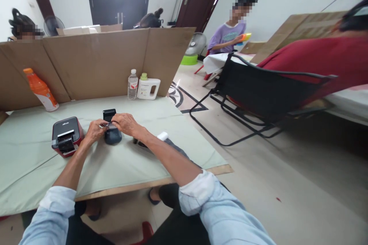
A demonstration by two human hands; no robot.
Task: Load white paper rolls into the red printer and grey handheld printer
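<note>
A small dark handheld device (112, 134) with an upright black lid (109, 114) sits on the pale green table cover (129, 160). My left hand (94, 130) and my right hand (125, 123) meet over its top, fingers pinched on a small part there. What lies between the fingertips is too small to make out. To the left of my left hand stands a red and black label printer (66, 136). Behind my right forearm lies a dark object with a white roll (162, 136).
A cardboard screen (94, 61) walls the table's far side. An orange drink bottle (41, 90), a clear water bottle (132, 84) and a white jug (148, 87) stand along it. To the right are a black folding chair (258, 92) and other people seated.
</note>
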